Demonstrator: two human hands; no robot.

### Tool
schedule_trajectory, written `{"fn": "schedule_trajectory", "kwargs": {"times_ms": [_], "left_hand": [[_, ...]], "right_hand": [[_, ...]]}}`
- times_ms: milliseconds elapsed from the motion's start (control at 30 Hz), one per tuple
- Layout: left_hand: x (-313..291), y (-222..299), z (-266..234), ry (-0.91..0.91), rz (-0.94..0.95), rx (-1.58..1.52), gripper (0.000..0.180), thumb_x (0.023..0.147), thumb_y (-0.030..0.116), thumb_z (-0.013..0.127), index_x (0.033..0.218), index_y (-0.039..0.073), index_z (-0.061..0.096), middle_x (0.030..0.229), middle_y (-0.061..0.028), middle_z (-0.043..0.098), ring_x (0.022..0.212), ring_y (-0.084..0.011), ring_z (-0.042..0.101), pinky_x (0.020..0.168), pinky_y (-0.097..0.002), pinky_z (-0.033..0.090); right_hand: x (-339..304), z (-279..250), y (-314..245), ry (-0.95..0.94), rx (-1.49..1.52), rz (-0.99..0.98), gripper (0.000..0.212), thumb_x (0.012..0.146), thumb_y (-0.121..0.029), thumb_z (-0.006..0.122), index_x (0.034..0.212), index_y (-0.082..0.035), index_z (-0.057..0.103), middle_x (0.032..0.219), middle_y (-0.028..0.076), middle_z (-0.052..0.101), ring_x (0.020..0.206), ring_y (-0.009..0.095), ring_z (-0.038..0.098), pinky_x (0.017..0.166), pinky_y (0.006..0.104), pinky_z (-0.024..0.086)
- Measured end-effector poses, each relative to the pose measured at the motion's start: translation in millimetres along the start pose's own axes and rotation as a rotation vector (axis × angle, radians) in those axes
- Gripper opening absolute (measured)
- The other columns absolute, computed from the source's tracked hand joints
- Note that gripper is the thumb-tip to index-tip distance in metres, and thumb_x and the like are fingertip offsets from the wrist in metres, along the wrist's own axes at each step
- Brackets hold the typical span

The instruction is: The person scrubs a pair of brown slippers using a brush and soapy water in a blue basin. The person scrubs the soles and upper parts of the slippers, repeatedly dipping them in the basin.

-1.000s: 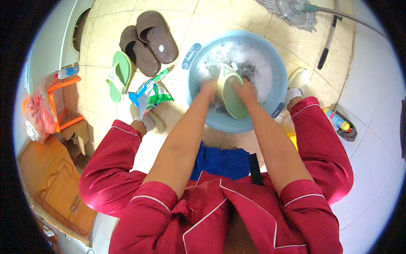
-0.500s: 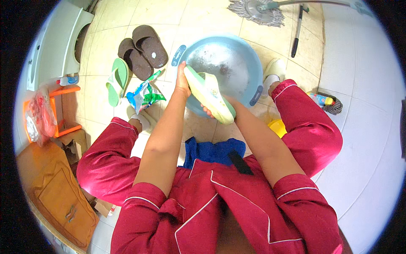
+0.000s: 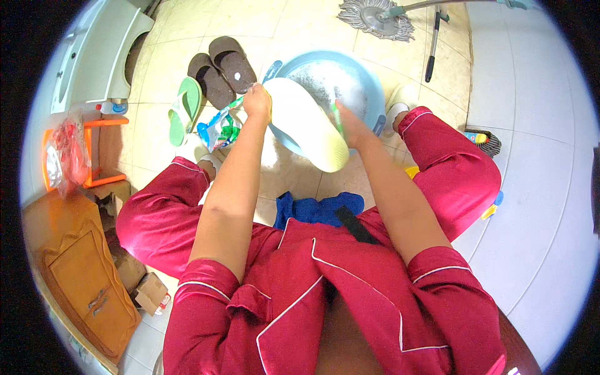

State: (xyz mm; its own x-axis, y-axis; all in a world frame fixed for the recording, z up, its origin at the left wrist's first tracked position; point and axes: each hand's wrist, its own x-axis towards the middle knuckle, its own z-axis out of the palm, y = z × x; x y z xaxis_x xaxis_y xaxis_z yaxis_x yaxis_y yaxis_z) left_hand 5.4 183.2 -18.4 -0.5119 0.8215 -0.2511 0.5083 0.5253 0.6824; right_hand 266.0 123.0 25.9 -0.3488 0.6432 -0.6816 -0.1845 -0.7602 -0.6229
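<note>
Pale yellow-green slipper (image 3: 306,125): held aloft over the near left part of the basin, sole facing the camera, its length slanting from upper left to lower right. Left hand (image 3: 257,103) — clamped on the upper-left end of the slipper. Right hand (image 3: 352,129) at the slipper's right side, over the basin, thumb upward; a narrow green strip (image 3: 338,115) shows along the thumb. Cannot tell whether the strip is a separate item or the slipper's own edge, nor how the fingers close.

Basin (image 3: 375,82): light blue, round, white suds (image 3: 351,94) and water inside, standing on cream floor tiles (image 3: 306,26).

Left of basin: a pair of brown slippers (image 3: 232,67), one overlapping the other; just beside them a green flip-flop (image 3: 185,111) with a pale strap; nearer the basin, a crumpled blue, white and green packet (image 3: 219,130).

Beyond the basin: mop head (image 3: 377,20), grey strands — a black-handled rod (image 3: 430,67) lies near it. Blue cloth (image 3: 319,208) between the person's legs. Far left: orange stool (image 3: 105,181) with a red-and-clear plastic bag (image 3: 72,153) hanging at it, near a wooden cabinet (image 3: 87,269).
</note>
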Motion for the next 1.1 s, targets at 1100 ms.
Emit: {"fn": "schedule_trajectory", "kwargs": {"times_ms": [1100], "left_hand": [[-162.4, 55.3, -9.4, -0.113, -0.003, -0.645, 0.047, 0.094, 0.036, 0.036, 0.104, -0.008, 0.050, 0.082, -0.0149, 0.061, 0.076, -0.0248, 0.060, 0.073, -0.0327, 0.047]], "right_hand": [[-21.3, 74.0, -48.7, 0.086, 0.333, -0.471, 0.034, 0.080, -0.015, 0.061, 0.108, -0.001, 0.051, 0.093, 0.009, 0.058, 0.083, 0.020, 0.058, 0.072, 0.0319, 0.048]]}}
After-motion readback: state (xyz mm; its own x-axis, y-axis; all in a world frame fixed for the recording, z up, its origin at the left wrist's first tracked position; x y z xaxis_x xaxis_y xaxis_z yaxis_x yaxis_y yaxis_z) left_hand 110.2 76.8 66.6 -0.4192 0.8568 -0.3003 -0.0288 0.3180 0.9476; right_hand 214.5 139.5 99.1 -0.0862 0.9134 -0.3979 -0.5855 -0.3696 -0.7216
